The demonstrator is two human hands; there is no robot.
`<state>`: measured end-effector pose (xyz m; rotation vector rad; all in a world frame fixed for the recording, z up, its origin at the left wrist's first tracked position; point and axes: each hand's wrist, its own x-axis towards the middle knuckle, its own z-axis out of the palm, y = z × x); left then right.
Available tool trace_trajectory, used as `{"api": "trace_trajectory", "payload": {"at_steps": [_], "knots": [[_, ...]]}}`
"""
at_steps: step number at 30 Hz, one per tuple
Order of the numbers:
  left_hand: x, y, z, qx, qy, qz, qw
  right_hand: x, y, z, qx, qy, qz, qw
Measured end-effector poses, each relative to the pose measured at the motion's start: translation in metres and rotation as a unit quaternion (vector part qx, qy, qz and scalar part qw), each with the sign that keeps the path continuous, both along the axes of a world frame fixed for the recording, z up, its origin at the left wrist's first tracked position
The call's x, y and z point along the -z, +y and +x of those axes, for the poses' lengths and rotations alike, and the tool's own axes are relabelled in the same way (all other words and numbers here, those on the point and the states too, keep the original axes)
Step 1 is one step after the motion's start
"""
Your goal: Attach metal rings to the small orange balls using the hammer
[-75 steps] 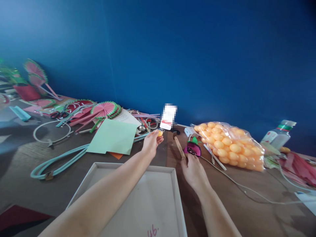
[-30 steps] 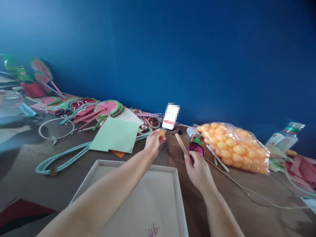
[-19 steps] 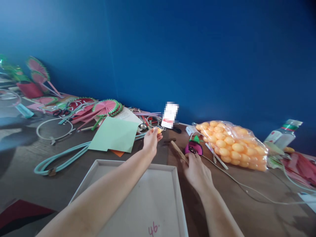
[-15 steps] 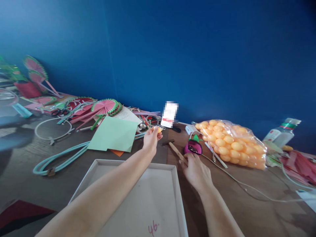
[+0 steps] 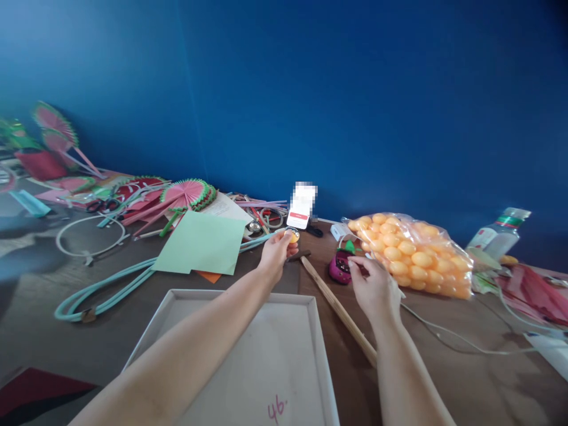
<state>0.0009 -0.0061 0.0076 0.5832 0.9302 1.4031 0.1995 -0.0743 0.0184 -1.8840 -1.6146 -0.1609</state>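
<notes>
My left hand (image 5: 276, 255) is closed around a small round yellow-and-silver thing (image 5: 291, 235), held above the far end of the table. My right hand (image 5: 376, 287) is at the right edge of a small purple pouch (image 5: 339, 273) with a green leaf-shaped top and dark contents. Its thumb and forefinger are pinched together; whatever they hold is too small to make out. Between my hands lies a hammer (image 5: 337, 302) with a wooden handle, its end partly hidden by my right forearm. A shallow white tray (image 5: 316, 337) marked "46" sits below my left forearm.
A clear bag of orange balls (image 5: 412, 254) lies right of the pouch. A lit phone (image 5: 300, 207) leans against the blue wall. Left are green paper (image 5: 206, 242), coiled pale-blue tubing (image 5: 106, 299) and a watermelon paper fan (image 5: 189, 194). A white cable (image 5: 448, 337) crosses the right side.
My right hand has moved up and right from the pouch's front, uncovering more of the hammer handle; its fingers are now pinched. My left hand still holds the round thing, turned slightly.
</notes>
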Motion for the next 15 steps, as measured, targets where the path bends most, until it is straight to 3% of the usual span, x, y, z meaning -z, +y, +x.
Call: {"api": "trace_trajectory", "payload": {"at_steps": [8,15], "knots": [[-0.003,-0.002,0.000,0.043,-0.004,-0.007,0.999,-0.015,0.011,-0.003,0.002,-0.075,-0.113,0.991],[-0.004,-0.004,0.001,0.093,-0.025,-0.009,0.995,-0.029,0.037,-0.005,0.020,-0.158,-0.264,0.951]]}}
